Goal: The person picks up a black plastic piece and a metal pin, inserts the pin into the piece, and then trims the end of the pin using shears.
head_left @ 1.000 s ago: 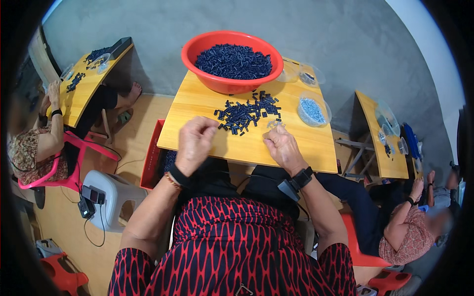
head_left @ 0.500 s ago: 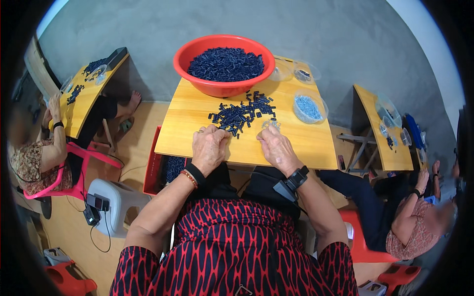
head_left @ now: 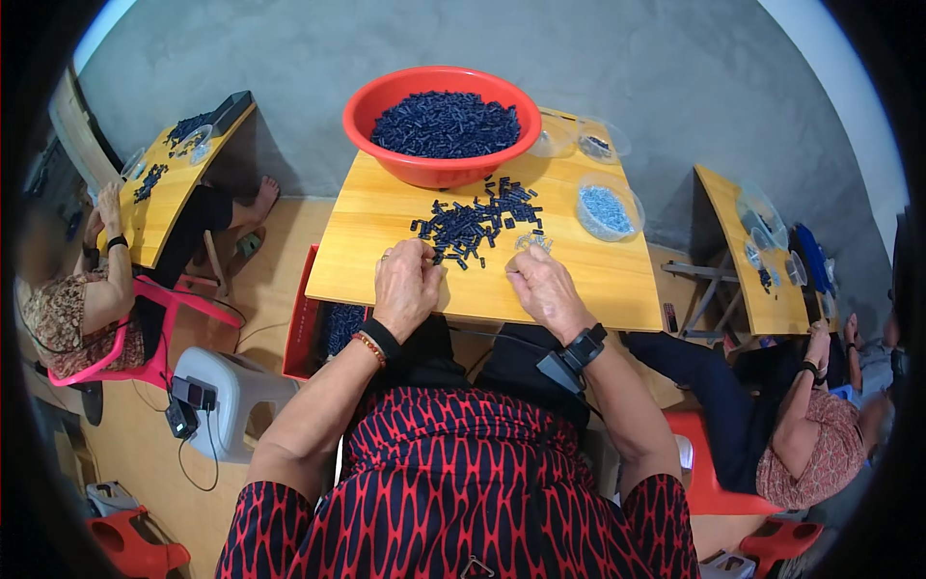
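Note:
On the yellow wooden table, a loose pile of short dark blue tube-shaped pieces [head_left: 468, 227] lies in front of me. My left hand [head_left: 405, 285] is at the pile's near left edge, thumb and fingers pinched together. What is between those fingertips is hidden. My right hand [head_left: 550, 288] rests over the table's near edge with its fingers curled closed; whatever they hold cannot be made out. Just beyond its fingertips sits a small scatter of tiny pale, shiny parts [head_left: 533, 241]. The two hands are apart.
A red basin [head_left: 352, 135] heaped with dark pieces stands at the table's far side. A clear tub of light blue bits [head_left: 606, 210] sits at right, with other clear tubs [head_left: 598, 145] behind. Below the table's left edge is a red crate [head_left: 301, 333]. People work at side tables.
The view has shifted slightly. Both my hands stay nearly in place with fingers closed. At the right table, the other person's hands have come together.

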Available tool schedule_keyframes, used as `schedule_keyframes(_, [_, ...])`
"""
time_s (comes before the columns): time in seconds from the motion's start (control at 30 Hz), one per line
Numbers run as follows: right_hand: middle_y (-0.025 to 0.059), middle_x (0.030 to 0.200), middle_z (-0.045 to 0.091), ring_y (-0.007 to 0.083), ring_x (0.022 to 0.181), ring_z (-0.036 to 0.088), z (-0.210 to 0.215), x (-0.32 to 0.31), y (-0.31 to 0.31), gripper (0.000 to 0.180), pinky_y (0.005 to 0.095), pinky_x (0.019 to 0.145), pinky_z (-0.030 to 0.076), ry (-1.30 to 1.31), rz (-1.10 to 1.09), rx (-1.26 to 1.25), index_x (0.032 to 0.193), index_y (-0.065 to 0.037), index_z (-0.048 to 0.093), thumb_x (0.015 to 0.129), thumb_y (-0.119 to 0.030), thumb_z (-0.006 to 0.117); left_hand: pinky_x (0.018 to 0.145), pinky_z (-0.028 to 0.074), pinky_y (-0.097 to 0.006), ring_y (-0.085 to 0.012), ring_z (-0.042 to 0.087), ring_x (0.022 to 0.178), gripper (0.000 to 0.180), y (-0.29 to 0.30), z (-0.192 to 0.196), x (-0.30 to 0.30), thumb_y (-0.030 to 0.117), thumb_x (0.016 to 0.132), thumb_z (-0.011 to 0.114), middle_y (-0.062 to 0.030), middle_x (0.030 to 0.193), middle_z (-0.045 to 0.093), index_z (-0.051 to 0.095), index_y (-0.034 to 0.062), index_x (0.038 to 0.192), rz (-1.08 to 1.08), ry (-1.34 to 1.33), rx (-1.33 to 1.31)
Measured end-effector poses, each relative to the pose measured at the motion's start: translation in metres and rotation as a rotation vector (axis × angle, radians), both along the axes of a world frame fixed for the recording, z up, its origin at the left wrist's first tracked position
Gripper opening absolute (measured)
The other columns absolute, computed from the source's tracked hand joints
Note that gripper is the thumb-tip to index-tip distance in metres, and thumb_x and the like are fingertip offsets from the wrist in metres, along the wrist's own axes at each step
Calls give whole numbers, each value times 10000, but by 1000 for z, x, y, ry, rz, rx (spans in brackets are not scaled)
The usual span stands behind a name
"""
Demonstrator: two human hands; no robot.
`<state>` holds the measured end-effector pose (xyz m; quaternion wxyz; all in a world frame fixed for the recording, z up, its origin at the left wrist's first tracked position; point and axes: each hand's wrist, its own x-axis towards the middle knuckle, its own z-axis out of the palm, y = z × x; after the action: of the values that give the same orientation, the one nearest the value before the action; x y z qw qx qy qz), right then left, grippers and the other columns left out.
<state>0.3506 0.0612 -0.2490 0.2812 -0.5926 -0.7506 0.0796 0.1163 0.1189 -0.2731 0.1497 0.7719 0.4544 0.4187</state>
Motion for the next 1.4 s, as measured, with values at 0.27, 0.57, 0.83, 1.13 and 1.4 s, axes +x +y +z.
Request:
schedule_keyframes(0.27, [170,978,580,398,903,608,-2,-3,0,88,485,761,503,-76,-19,27,918,-25,564,879,-97,596,714,463,-426,-317,598,772,147,2,-2,8,93,754,719,-133,760,610,594,26,792,89,118,74])
schedule_keyframes(0.57, [100,848,631,150,676,632,10,-10,-9,76,289,629,531,665,-87,-137,953,0,563,946,-69,594,679,477,-375,-274,592,710,123,-1,1,-2,16,784,701,-124,754,607,595,32,846,0,-178,-121])
schedule_keyframes(0.83, [44,864,633,94,730,645,41,-47,-20,107,226,668,542,877,158,-187,1027,14,614,923,9,592,732,499,-235,-88,579,762,64,-19,20,-5,-21,888,638,-12,866,624,611,17,930,-347,-791,-446])
schedule_keyframes(1.13, [55,886,631,85,740,624,53,-60,-26,159,234,678,537,896,185,-221,1077,37,593,920,15,586,750,532,-241,-84,612,783,105,-47,33,-4,5,887,663,-29,880,654,630,9,986,-479,-933,-773])
schedule_keyframes(1.4, [73,888,644,89,743,625,58,-55,-30,157,242,674,536,826,193,-239,1063,52,584,908,29,585,724,516,-224,-76,607,767,103,-54,35,-3,13,877,682,-21,853,650,635,10,968,-484,-894,-747])
